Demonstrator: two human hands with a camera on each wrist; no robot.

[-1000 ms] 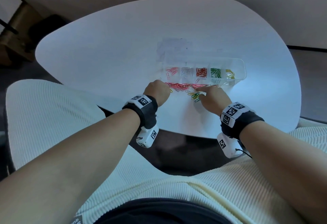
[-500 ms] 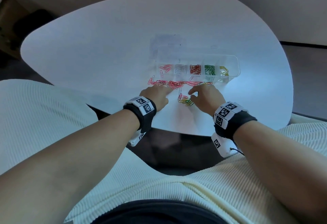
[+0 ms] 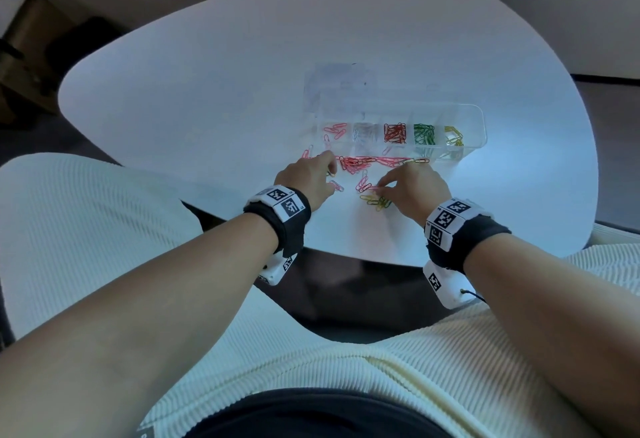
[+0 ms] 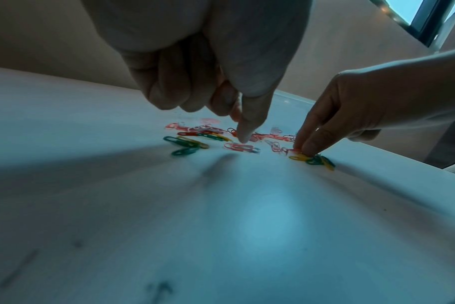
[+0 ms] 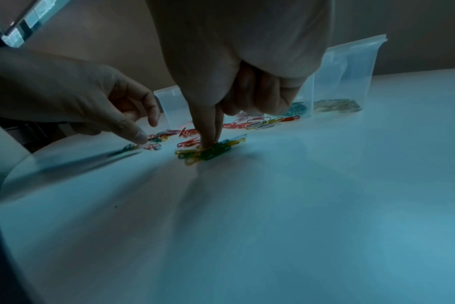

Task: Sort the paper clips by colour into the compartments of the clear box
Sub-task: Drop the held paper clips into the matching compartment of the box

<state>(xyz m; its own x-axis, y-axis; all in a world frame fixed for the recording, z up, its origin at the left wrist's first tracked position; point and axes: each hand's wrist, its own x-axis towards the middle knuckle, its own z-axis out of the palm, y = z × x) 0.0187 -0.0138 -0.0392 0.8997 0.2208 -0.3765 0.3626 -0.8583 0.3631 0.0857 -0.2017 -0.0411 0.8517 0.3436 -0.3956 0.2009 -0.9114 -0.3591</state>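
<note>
- Paper clips [image 3: 367, 164] lie in a loose row on the white table [image 3: 207, 98], just in front of the clear box [image 3: 478, 126].
- Many are sorted already: pink, clear, red, green and yellow ones each sit in their own part of the box.
- A small bunch of yellow and green clips [image 5: 208, 153] now sits apart from the row, closer to the person. A second ago it was just under the row, so it has been dragged back.
- The right hand [image 3: 412, 192] presses straight fingers down on a pink clip beside that bunch. It pinches nothing.
- The left hand [image 3: 308, 179] points one finger down at a pink clip [image 4: 238, 147]. Its other fingers are curled and hold nothing. A second ago it was a fist up by the row.
- My guess is that the hands are pulling clips out by colour before lifting them, so the sorting is well along but not done.
- The table is smooth and rounded, with faint marks near its edge.
- A clear plastic bag [image 5: 348, 72] lies behind the box.
- Cream cushions [image 3: 69, 230] sit on both sides of the person, and the floor looks dark.
</note>
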